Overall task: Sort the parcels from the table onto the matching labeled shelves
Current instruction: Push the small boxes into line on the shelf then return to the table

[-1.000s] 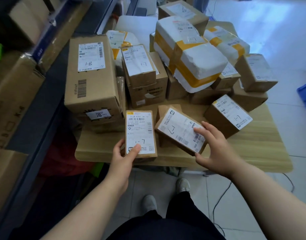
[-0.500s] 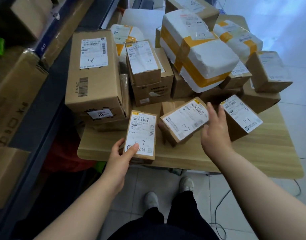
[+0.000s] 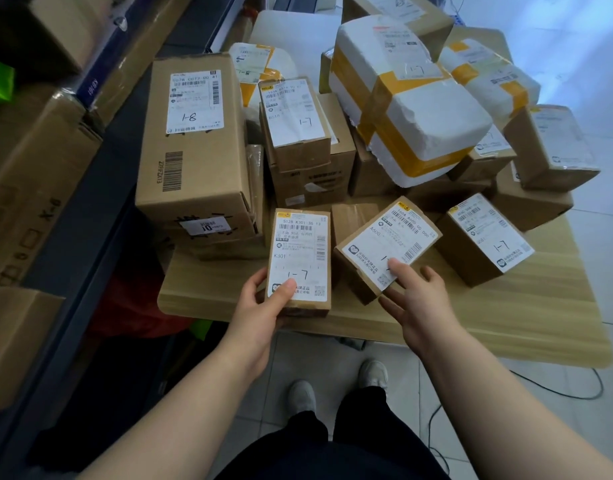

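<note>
Near edge: my left grip (image 3: 260, 306) clasps the K301 carton (image 3: 300, 258), marked 1-7. The thumb lies on its label and the fingers wrap the left side. The carton sits at the near edge of the bench (image 3: 506, 323); I cannot tell whether it rests there or is lifted.

Just beside it, my right grip (image 3: 416, 299) is wide and holds nothing, one fingertip touching the label of the tilted carton (image 3: 384, 244), also marked 1-7. This carton leans on another box under it.

I judge both to be stiff corrugated board and probably light. The labels look slick, so the opposite bare cardboard sides are the better place to take hold.

To the right stands a third 1-7 carton (image 3: 485, 244), apart from my right grip. Behind are the long 1-8 carton (image 3: 194, 143) and a foam box (image 3: 412, 109) bound in yellow tape, its edges chipped; I take it to be crushable.

The bench is pale wood-grain, crowded at the back. Shelving (image 3: 73, 188) holding cartons runs close along the left, and pale floor tiles (image 3: 592, 81) lie to the right.
</note>
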`<state>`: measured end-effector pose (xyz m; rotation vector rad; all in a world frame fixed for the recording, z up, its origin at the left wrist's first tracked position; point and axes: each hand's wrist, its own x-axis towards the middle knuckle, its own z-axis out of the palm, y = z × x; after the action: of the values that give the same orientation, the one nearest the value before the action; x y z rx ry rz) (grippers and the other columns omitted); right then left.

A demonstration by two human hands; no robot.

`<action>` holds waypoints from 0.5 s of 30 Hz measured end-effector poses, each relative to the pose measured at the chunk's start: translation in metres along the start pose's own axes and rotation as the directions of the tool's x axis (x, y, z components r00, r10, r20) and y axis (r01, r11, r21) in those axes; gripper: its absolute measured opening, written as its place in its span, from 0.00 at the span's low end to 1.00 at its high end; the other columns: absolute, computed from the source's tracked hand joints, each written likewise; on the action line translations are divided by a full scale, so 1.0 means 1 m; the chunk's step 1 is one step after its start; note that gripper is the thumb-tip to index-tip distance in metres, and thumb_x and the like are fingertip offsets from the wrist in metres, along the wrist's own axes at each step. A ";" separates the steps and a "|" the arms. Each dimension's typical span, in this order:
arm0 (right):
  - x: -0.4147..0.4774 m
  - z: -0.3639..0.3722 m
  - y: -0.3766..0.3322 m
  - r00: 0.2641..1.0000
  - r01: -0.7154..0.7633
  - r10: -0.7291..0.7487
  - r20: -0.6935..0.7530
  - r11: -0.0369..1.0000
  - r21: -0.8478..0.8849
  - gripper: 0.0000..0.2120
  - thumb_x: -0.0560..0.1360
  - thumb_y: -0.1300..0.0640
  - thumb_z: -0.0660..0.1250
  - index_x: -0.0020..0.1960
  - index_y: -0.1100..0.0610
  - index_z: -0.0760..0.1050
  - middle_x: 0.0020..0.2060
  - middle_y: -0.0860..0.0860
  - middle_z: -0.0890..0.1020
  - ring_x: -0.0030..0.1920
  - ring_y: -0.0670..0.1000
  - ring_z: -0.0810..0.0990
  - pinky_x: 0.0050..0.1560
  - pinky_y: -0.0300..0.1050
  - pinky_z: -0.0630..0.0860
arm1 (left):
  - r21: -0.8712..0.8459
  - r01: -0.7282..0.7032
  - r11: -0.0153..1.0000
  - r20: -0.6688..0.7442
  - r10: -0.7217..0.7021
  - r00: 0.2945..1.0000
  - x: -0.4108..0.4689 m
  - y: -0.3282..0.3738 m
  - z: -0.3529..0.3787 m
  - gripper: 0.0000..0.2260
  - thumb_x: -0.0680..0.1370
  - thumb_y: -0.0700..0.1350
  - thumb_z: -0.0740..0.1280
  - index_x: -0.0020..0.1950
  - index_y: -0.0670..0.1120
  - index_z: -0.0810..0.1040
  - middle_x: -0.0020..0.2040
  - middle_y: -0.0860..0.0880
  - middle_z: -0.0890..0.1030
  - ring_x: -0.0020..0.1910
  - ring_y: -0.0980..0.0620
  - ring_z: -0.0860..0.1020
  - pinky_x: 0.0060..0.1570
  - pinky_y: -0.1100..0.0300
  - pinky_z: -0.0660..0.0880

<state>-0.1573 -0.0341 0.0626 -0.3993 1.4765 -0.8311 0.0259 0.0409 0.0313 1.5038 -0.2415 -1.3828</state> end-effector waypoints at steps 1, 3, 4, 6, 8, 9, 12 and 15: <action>-0.002 -0.002 0.000 1.000 0.017 -0.017 0.009 1.000 0.011 0.35 0.75 0.58 0.68 0.76 0.52 0.52 0.50 0.53 0.82 0.51 0.52 0.82 0.62 0.54 0.73 | -0.006 -0.010 1.000 0.009 0.010 1.000 -0.001 0.000 0.002 0.27 0.71 0.44 0.72 0.68 0.51 0.68 0.53 0.50 0.84 0.52 0.53 0.82 0.55 0.54 0.75; -0.005 -0.008 -0.001 0.998 0.050 -0.051 0.026 0.999 0.021 0.31 0.76 0.60 0.67 0.74 0.54 0.57 0.51 0.53 0.82 0.49 0.52 0.83 0.58 0.52 0.76 | -0.027 -0.029 0.999 0.023 0.030 0.999 -0.005 -0.002 0.004 0.30 0.68 0.46 0.73 0.68 0.50 0.68 0.52 0.50 0.84 0.51 0.53 0.82 0.53 0.55 0.75; -0.007 -0.012 -0.002 0.997 0.066 -0.067 0.040 0.998 0.017 0.29 0.75 0.61 0.66 0.73 0.54 0.60 0.51 0.53 0.82 0.47 0.52 0.83 0.55 0.51 0.78 | -0.041 -0.035 0.999 0.030 0.036 0.999 -0.007 -0.002 0.006 0.31 0.66 0.47 0.72 0.69 0.50 0.68 0.52 0.50 0.84 0.51 0.53 0.82 0.52 0.55 0.75; -0.010 -0.020 -0.003 0.992 0.092 -0.091 0.087 0.996 -0.012 0.25 0.75 0.63 0.65 0.70 0.55 0.64 0.52 0.54 0.82 0.47 0.53 0.84 0.49 0.52 0.80 | -0.080 -0.043 0.996 0.046 0.047 0.998 -0.013 -0.003 0.009 0.31 0.66 0.46 0.72 0.69 0.50 0.69 0.52 0.50 0.84 0.51 0.53 0.82 0.49 0.57 0.76; -0.013 -0.026 -0.006 0.983 0.112 -0.105 0.151 0.993 -0.044 0.22 0.75 0.65 0.64 0.68 0.55 0.66 0.53 0.56 0.82 0.49 0.56 0.84 0.49 0.54 0.80 | -0.114 -0.054 0.992 0.063 0.061 0.996 -0.019 -0.001 0.013 0.30 0.67 0.45 0.71 0.69 0.49 0.69 0.52 0.49 0.84 0.51 0.53 0.82 0.46 0.59 0.76; -0.014 -0.028 -0.008 0.977 0.122 -0.111 0.184 0.991 -0.051 0.21 0.76 0.65 0.63 0.67 0.55 0.67 0.53 0.56 0.82 0.50 0.57 0.83 0.50 0.55 0.80 | -0.126 -0.058 0.990 0.073 0.068 0.995 -0.023 -0.001 0.015 0.30 0.68 0.45 0.71 0.69 0.49 0.69 0.53 0.49 0.84 0.51 0.52 0.82 0.46 0.58 0.76; -0.020 -0.032 -0.013 0.951 0.160 -0.137 0.276 0.985 -0.065 0.20 0.77 0.63 0.63 0.67 0.54 0.67 0.55 0.56 0.81 0.52 0.56 0.83 0.55 0.57 0.78 | -0.158 -0.095 0.983 0.062 0.106 0.992 -0.036 0.000 0.023 0.30 0.69 0.45 0.70 0.70 0.50 0.67 0.54 0.48 0.83 0.53 0.51 0.82 0.51 0.56 0.75; -0.024 -0.036 -0.019 0.912 0.196 -0.145 0.383 0.976 -0.099 0.20 0.77 0.62 0.64 0.68 0.54 0.67 0.58 0.55 0.80 0.54 0.55 0.82 0.57 0.58 0.77 | -0.172 -0.168 0.971 -0.002 0.170 0.985 -0.053 -0.001 0.028 0.31 0.68 0.45 0.70 0.71 0.51 0.67 0.55 0.48 0.83 0.54 0.51 0.81 0.57 0.53 0.74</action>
<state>-0.1938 -0.0211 0.0892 -0.7571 1.1532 -0.7441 -0.0140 0.0648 0.0691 1.3018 -0.2461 -1.2447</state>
